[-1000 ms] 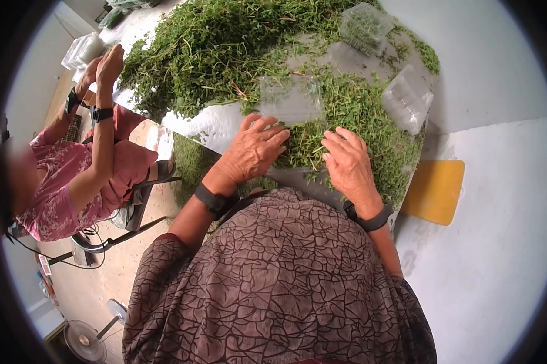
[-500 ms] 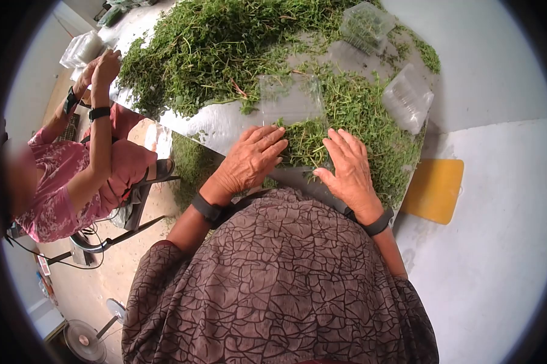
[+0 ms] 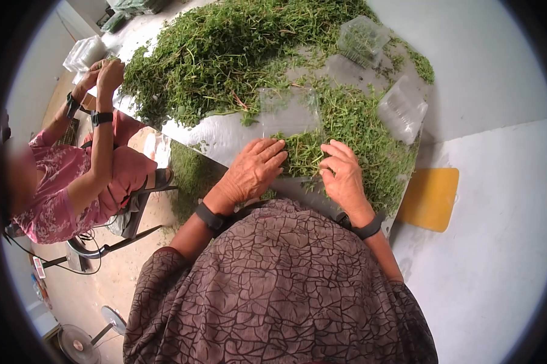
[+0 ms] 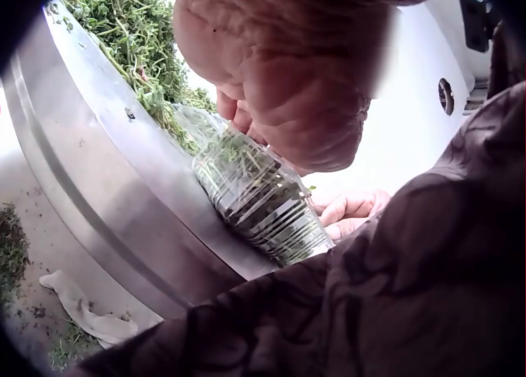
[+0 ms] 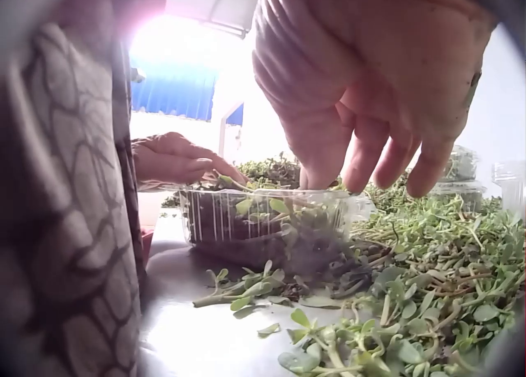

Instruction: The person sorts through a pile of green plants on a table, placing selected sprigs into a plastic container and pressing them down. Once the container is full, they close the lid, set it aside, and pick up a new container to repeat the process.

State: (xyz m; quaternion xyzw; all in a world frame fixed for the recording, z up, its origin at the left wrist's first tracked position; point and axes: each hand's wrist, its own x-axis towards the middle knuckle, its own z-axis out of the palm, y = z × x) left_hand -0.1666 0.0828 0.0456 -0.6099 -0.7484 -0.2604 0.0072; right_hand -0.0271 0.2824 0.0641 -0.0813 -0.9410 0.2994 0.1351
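Between the hands stands a clear plastic clamshell box (image 5: 238,217) filled with leafy green sprigs (image 3: 302,151); its clear lid (image 3: 290,112) lies folded back on the far side. The left hand (image 3: 253,168) rests at the box's left side with its fingers extended together over the greens. At the right rim, the right hand (image 3: 344,179) has its fingers slightly bent, thumb and fingertips pointing down onto the greens. In the right wrist view the thumb and fingers (image 5: 362,159) stand apart at the box's edge. The left wrist view shows the ribbed side of the box near the table edge.
A large heap of greens (image 3: 225,54) covers the far table (image 3: 216,130), with more spread at the right. Two more clear boxes, one with greens (image 3: 363,41) and another (image 3: 402,110), stand there. Another person (image 3: 79,176) sits at left. A yellow board (image 3: 429,199) leans by the wall.
The right thumb, spread wide half a second ago, is now drawn in near the bent index finger. The left hand stays at the box's left side. The view has shifted slightly.
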